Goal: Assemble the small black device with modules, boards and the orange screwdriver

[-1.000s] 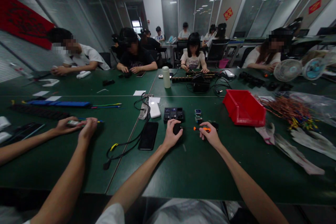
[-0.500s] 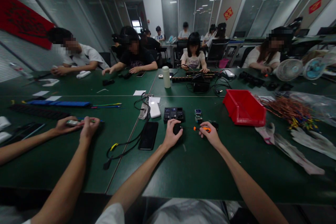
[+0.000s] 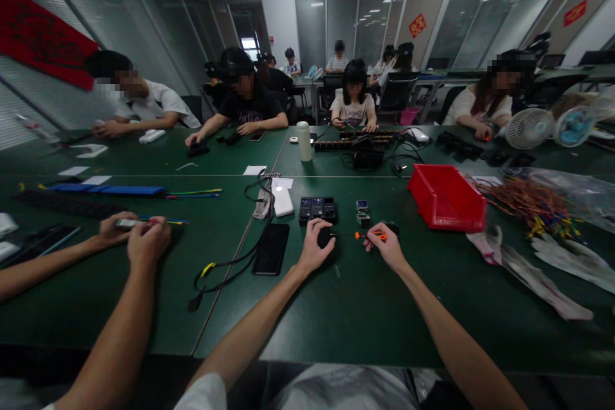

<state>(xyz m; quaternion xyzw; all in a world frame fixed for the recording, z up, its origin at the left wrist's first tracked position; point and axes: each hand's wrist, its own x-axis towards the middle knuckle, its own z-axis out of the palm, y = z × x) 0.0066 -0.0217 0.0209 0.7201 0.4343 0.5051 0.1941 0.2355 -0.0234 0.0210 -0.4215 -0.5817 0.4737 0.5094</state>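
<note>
My left hand (image 3: 317, 245) is closed around a small black block-shaped part (image 3: 325, 237), steadying it on the green table. My right hand (image 3: 385, 247) grips an orange-handled screwdriver (image 3: 377, 236). Its thin shaft points left at the black part; whether the tip touches it is too fine to tell. Just beyond my left hand sits a black tray with compartments (image 3: 318, 208), holding dark pieces. A small device with a screen or circuit board (image 3: 362, 213) stands beyond my right hand. Partly behind my right fingers lies another dark item (image 3: 393, 229).
Left of my hands are a black phone (image 3: 271, 249), a white power bank (image 3: 282, 200) and a looped black cable (image 3: 230, 262). A red bin (image 3: 446, 197), bundled wires (image 3: 516, 205) and gloves (image 3: 538, 275) lie right. A co-worker's hands (image 3: 139, 234) work at left.
My hands and the screwdriver stay almost where they were, with slight finger movement on the handle. At left, the co-worker's hands have drawn closer together; across the table a hand reaches a dark item.
</note>
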